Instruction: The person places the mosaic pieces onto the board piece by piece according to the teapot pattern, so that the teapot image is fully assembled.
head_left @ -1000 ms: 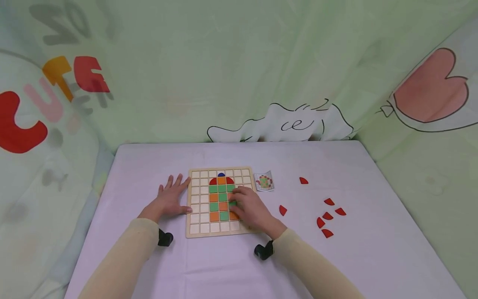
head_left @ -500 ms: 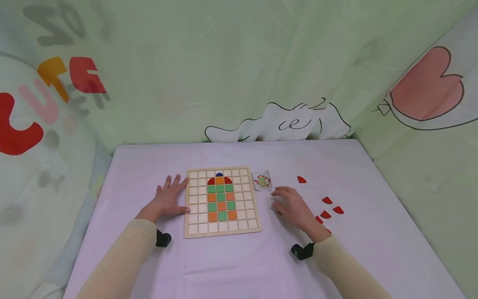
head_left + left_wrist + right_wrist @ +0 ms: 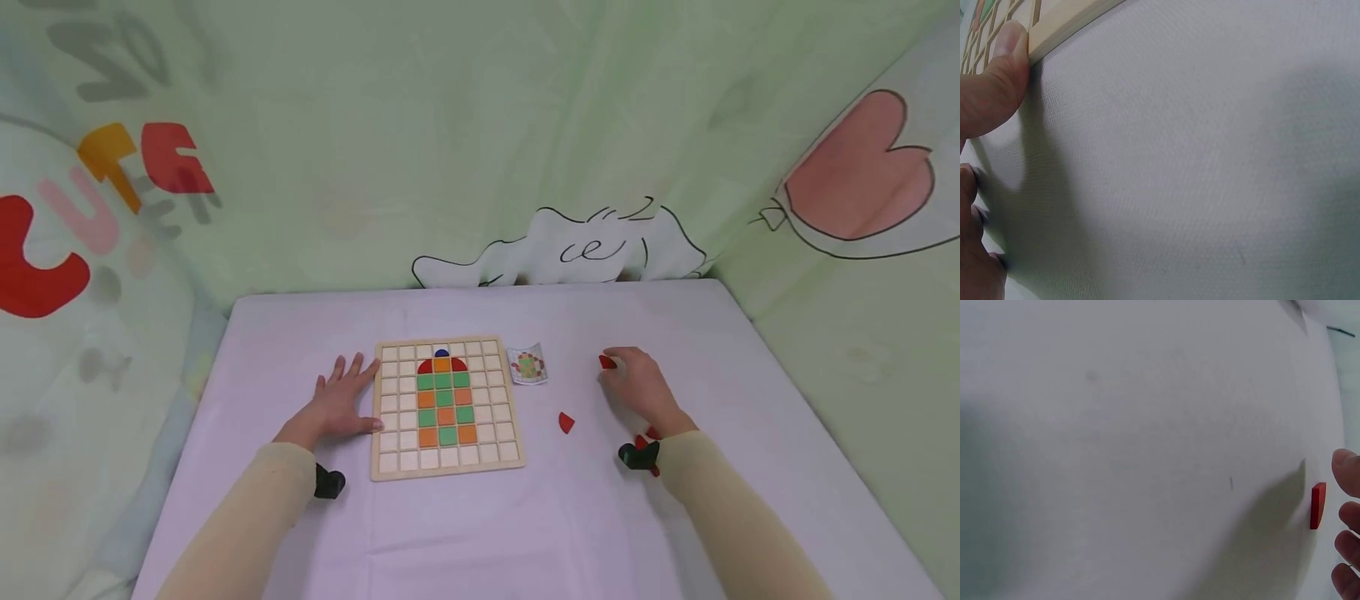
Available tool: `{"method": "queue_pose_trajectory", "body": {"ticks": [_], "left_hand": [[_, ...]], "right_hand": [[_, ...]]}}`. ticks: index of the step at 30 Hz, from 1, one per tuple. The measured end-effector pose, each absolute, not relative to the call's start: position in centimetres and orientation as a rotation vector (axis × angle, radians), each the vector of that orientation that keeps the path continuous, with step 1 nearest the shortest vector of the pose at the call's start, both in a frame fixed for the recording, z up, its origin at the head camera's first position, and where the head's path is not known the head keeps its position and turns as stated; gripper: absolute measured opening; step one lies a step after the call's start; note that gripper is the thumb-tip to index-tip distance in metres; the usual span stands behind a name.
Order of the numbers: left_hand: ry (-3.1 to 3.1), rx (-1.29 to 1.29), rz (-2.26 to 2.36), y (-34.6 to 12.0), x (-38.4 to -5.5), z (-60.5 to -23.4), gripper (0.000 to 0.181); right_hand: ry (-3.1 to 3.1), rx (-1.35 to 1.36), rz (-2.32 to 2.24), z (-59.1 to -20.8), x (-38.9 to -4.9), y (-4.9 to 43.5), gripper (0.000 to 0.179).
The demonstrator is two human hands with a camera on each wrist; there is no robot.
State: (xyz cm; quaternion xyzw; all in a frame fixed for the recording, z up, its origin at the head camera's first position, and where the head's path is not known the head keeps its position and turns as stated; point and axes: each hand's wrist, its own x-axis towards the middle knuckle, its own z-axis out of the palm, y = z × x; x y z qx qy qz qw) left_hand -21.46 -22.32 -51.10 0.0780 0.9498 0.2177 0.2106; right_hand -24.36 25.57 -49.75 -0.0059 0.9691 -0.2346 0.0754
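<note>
My left hand (image 3: 341,402) lies with fingers spread at the left edge of the wooden grid board (image 3: 408,472). In the left wrist view its thumb (image 3: 1007,78) rests on the board's rim. Orange and green square tiles (image 3: 444,398) form a block on the board, topped by red quarter-round pieces (image 3: 425,367) and a blue half-round piece (image 3: 442,353). My right hand (image 3: 640,386) reaches over a red quarter-round piece (image 3: 607,362) on the right of the table. In the right wrist view, that red piece (image 3: 1317,505) stands apart from the loosely bent fingers (image 3: 1349,515).
A small printed pattern card (image 3: 528,365) lies against the board's right side. One loose red quarter-round piece (image 3: 566,422) sits between board and right arm. More red pieces (image 3: 652,433) show partly beneath the right wrist camera (image 3: 637,456). Printed curtains (image 3: 480,150) surround the table.
My right hand has left the board, passing right over the table to the far red piece. The left hand has stayed at the board's edge.
</note>
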Motion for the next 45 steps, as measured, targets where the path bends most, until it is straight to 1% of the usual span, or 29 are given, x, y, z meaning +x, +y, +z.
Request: {"method": "queue_pose_trajectory", "body": {"ticks": [4,7,11,15,31,38,45], "left_hand": [[2.630,0.213,0.617,-22.2,-21.4,-51.2,0.105],[2.624,0.208,0.618,-22.1,-21.4,-51.3,0.105],[2.623,0.203,0.613,-22.2,-21.6,-51.4,0.106],[2.627,0.192,0.605,-22.4,-21.8,-51.5,0.106],[2.630,0.191,0.608,-22.3,-21.7,-51.4,0.107],[2.632,0.201,0.605,-22.1,-21.6,-51.2,0.107],[2.623,0.193,0.608,-22.3,-21.7,-51.2,0.105]], "right_hand": [[2.951,-0.056,-0.599,-50.5,-25.7,26.2,0.047],[2.968,-0.069,-0.566,-51.0,-26.1,26.6,0.043],[2.962,-0.045,-0.604,-51.5,-26.4,27.0,0.037],[2.959,-0.033,-0.628,-51.8,-26.7,26.9,0.036],[3.005,0.040,-0.633,-52.3,-26.3,26.9,0.032],[3.001,0.065,-0.687,-51.2,-25.6,26.6,0.034],[2.990,0.066,-0.741,-49.1,-25.4,23.8,0.033]]}}
